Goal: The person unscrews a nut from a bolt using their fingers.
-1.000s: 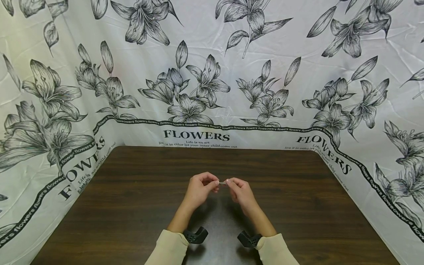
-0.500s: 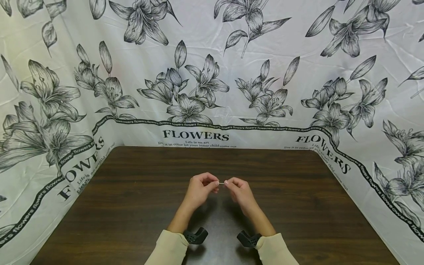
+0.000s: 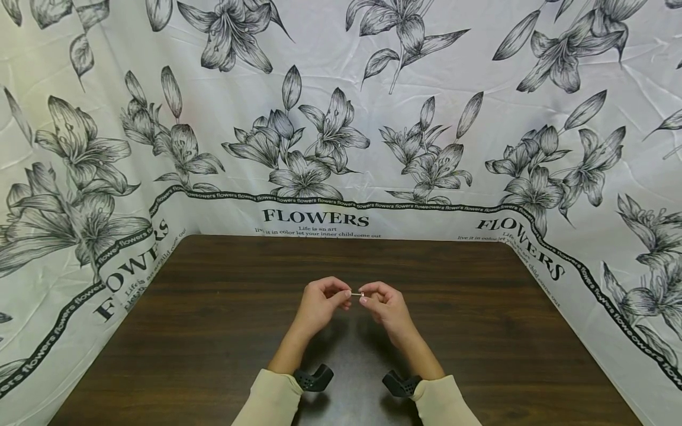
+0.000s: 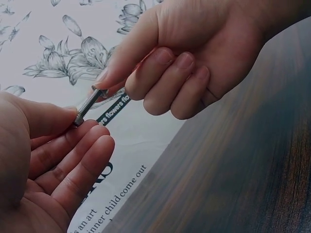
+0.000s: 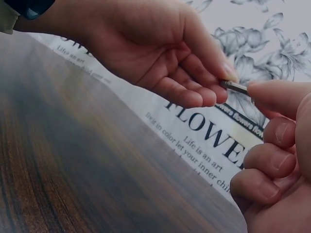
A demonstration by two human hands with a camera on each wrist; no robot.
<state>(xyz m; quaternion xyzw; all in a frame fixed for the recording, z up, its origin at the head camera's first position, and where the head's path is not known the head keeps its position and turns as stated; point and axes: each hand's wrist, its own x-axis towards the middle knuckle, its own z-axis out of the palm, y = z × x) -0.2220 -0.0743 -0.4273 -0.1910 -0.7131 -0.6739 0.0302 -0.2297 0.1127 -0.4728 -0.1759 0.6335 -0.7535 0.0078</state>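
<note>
A small threaded metal bolt (image 4: 88, 104) lies between the two hands, above the table. The left hand (image 3: 318, 305) pinches its head end between thumb and forefinger; its other fingers are loosely bent in the left wrist view. At the bolt's other end sits a small nut (image 4: 98, 91), wider than the shank. The right hand (image 3: 391, 309) has its thumb and forefinger at this nut, on either side of it, with the other fingers curled into the palm. In the right wrist view the right thumb covers much of the nut end of the bolt (image 5: 236, 87).
The dark wood-grain table (image 3: 213, 355) spreads below both hands. Behind it and at its sides hangs a white cloth (image 3: 341, 35) printed with flowers and lettering. Each wrist wears a black camera mount (image 3: 315, 378) by a pale sleeve (image 3: 273, 399).
The right thumb has dropped away from the forefinger, so the nut end now shows between them. The left hand keeps its pinch in nearly the same place.
</note>
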